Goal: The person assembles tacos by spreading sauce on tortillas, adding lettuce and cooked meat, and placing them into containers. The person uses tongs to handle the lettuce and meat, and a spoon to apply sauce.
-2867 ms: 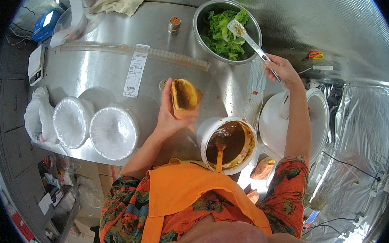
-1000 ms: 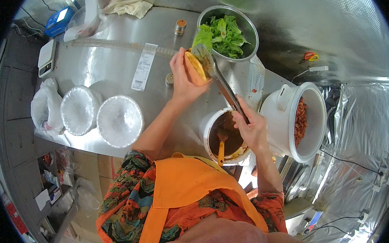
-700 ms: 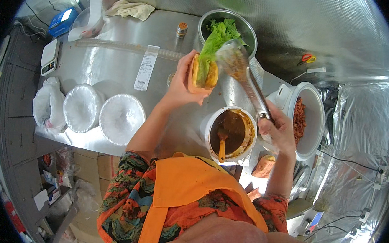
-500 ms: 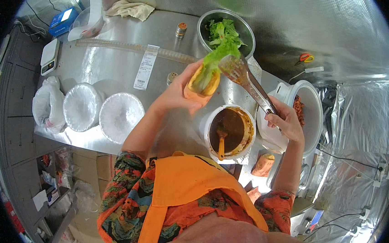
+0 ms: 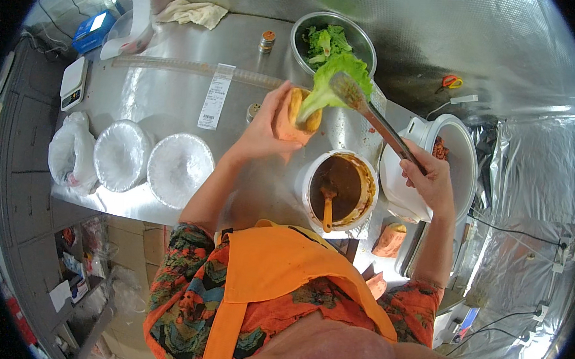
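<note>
My left hand [image 5: 262,131] is closed around a bread pocket [image 5: 296,104] in a reddish-brown paper sleeve [image 5: 286,129], its open top tilted to the right. A green lettuce leaf [image 5: 344,78] has its pale stem end in the bread's opening, and its frilly part stands out above. In my right hand [image 5: 432,183] are long metal tongs [image 5: 387,130], shut in my fingers, their stained tips against the leaf. Whether the tips pinch the leaf cannot be seen. Below the bread stands a white tub of brown sauce [image 5: 341,187] with an orange-handled utensil [image 5: 327,213] in it.
A steel bowl [image 5: 298,49] of lettuce stands at the back. To the right is a white bucket [image 5: 465,170] with reddish chopped food; a wrapped bread [image 5: 389,240] lies nearer. Lined white bowls [image 5: 179,171], a receipt [image 5: 216,98], a small jar [image 5: 266,41] and a scale [image 5: 73,84] occupy the left.
The lettuce leaf has swung up and right out of the bread, leaving its stem end in the opening. The tongs have turned edge-on, and my right hand has shifted slightly right.
</note>
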A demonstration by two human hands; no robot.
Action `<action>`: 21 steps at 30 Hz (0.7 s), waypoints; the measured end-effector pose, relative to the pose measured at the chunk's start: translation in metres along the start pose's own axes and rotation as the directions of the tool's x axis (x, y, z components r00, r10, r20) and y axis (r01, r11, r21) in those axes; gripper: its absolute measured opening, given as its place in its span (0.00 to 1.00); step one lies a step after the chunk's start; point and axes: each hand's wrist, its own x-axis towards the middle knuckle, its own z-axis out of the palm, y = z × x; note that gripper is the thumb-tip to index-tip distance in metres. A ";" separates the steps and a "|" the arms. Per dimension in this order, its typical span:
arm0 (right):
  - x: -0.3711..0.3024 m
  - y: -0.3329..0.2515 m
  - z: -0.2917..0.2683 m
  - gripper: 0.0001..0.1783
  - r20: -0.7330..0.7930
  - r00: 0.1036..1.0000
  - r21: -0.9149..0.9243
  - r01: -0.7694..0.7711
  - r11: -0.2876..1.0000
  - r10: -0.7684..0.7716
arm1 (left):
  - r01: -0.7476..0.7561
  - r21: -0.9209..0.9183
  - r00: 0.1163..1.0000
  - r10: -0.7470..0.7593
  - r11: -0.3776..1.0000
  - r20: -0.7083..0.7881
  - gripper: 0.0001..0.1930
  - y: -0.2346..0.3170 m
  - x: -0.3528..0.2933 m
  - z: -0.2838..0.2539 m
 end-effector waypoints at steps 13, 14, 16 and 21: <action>-0.024 0.007 0.057 0.24 0.040 0.998 -0.095 0.056 0.994 -0.053 | -0.039 0.372 0.900 0.195 0.927 -0.391 0.61 -0.005 0.005 0.029; -0.021 0.006 0.058 0.24 0.097 0.995 0.020 -0.008 1.000 0.006 | -0.047 0.396 0.906 0.207 0.917 -0.371 0.61 -0.005 0.004 0.028; -0.018 0.002 0.062 0.24 0.226 0.969 0.234 -0.153 0.960 0.099 | -0.065 0.441 0.917 0.228 0.895 -0.328 0.61 -0.006 0.002 0.026; -0.016 -0.001 0.058 0.22 0.202 0.979 0.125 -0.049 0.991 0.023 | -0.105 0.412 0.898 0.264 0.905 -0.351 0.61 -0.009 0.004 0.028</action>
